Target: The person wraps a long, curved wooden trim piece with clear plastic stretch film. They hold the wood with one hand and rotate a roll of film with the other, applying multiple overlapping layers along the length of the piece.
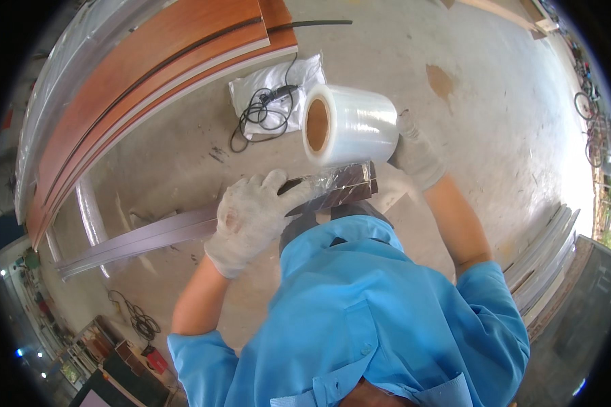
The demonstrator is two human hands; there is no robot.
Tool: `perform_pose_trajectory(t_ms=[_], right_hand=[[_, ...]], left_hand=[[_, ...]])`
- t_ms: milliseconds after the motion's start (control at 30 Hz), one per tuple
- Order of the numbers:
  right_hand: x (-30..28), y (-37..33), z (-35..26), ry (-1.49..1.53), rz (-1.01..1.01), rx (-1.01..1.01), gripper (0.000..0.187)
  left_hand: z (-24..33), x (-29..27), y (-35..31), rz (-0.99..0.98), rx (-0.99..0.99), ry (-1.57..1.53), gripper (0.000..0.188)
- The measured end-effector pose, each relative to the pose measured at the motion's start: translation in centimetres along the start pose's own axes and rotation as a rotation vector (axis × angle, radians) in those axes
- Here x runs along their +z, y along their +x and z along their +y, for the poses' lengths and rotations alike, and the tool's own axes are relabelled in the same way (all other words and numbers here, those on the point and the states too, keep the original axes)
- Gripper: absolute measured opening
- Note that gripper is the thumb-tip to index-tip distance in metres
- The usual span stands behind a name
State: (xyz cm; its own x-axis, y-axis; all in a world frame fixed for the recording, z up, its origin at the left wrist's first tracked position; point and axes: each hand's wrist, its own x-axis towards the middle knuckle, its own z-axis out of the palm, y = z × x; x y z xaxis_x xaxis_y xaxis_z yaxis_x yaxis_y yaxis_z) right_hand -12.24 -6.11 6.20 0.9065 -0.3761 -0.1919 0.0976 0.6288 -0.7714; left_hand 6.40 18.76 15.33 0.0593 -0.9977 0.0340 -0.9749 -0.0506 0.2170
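My left hand (246, 218), in a whitish work glove, is wrapped round a bundle of long, narrow strips (146, 239). The strips run off to the left, pale purple-grey there. Their dark brown near end (349, 192) sticks out by my waist, with clear film over part of it. Just beyond hangs a large roll of clear stretch film (366, 125), its brown cardboard core facing left. My right hand (419, 157), gloved too, grips the roll at its right end; some of its fingers are hidden behind the roll.
Reddish-brown panels (163, 57) are stacked at the upper left, with a black strip along them. A black cable (268, 112) lies on a white bag (309, 71) on the concrete floor. Long grey profiles (540, 254) lie at the right. Another coiled cable (142, 322) is at the lower left.
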Motion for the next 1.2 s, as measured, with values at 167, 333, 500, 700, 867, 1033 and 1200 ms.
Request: perform_pose_trajectory(t_ms=[167, 333, 500, 700, 867, 1033, 1200], right_hand=[[-4.4, -1.2, 4.3, 0.185, -0.17, 0.158, 0.101], [-1.8, -6.2, 3.4, -0.456, -0.345, 0.195, 0.088], [2.1, -11.9, -1.8, -0.861, -0.318, 0.403, 0.07], [3.7, -7.8, -3.8, -0.386, -0.144, 0.024, 0.074], [1.0, -1.6, 0.7, -0.555, -0.247, -0.035, 0.078], [-3.9, -2.9, 5.5, 0.008, -0.403, 0.33, 0.108], [-4.0, -6.9, 8.0, -0.055, -0.533, 0.206, 0.077]], left_hand=[[0.0, -1.8, 0.5, 0.067, -0.011, -0.003, 0.049], [-1.4, -1.1, 1.5, 0.109, -0.015, 0.007, 0.049], [-2.1, 1.4, 1.5, 0.079, -0.002, 0.007, 0.047], [0.0, 2.6, -0.9, 0.044, 0.074, -0.03, 0.051], [1.8, 2.1, -2.6, 0.025, 0.099, -0.044, 0.041], [2.1, 0.1, -2.8, 0.024, 0.096, -0.042, 0.048], [0.7, -1.1, -1.4, 0.033, -0.009, -0.033, 0.043]])
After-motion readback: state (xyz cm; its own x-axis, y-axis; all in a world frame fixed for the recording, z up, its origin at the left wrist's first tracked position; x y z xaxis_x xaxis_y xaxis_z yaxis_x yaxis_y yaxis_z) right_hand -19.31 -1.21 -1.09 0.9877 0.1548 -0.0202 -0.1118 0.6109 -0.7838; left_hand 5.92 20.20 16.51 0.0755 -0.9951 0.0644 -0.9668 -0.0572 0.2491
